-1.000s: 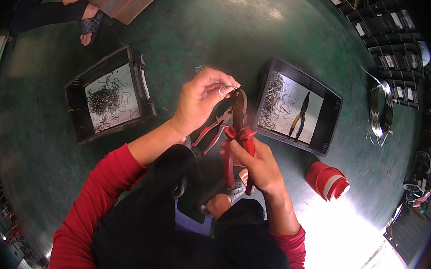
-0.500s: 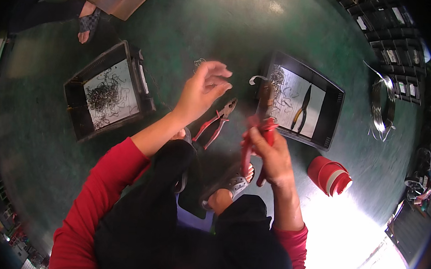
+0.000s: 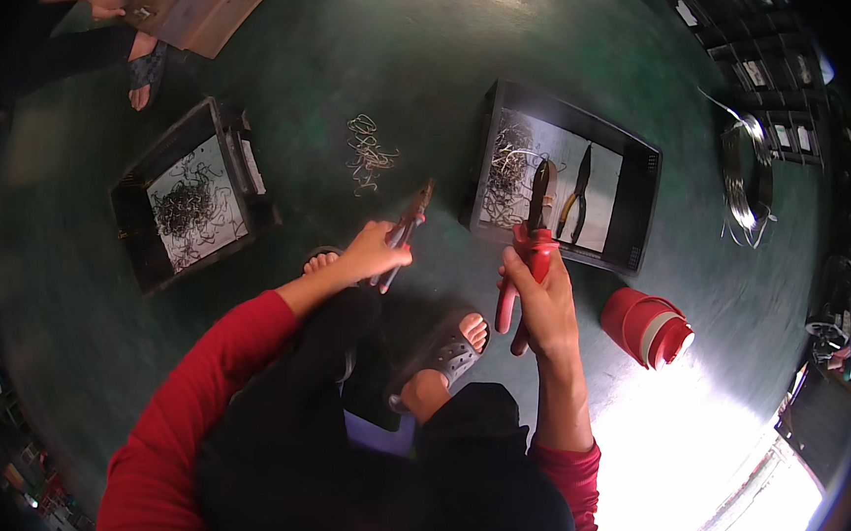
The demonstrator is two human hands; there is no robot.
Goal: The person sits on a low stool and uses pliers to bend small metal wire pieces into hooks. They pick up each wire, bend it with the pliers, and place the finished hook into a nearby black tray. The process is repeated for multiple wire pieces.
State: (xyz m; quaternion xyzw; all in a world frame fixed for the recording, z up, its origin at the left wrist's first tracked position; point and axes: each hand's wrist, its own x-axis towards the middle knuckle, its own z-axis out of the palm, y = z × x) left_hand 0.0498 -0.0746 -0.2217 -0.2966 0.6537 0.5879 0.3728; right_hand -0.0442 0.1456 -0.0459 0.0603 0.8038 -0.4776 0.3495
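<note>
My right hand (image 3: 542,298) grips red-handled pliers (image 3: 529,243) upright, their dark jaws over the near edge of a black tray (image 3: 638,196) that holds bent wire and another pair of pliers (image 3: 579,192). My left hand (image 3: 372,252) is down by my left foot, closed around a second pair of red-handled pliers (image 3: 405,233) lying on the green floor. A small heap of bent wire pieces (image 3: 369,153) lies on the floor just beyond it.
Another black tray (image 3: 150,256) with dark wire bits sits at the left. A red cup (image 3: 648,328) lies on its side at the right. Coiled wire (image 3: 742,179) and shelving are at far right. Another person's foot (image 3: 143,73) and boards are at top left.
Both hands were together at chest height working the pliers; they have separated. The left hand dropped to the pliers on the floor, the right carried its pliers toward the right tray.
</note>
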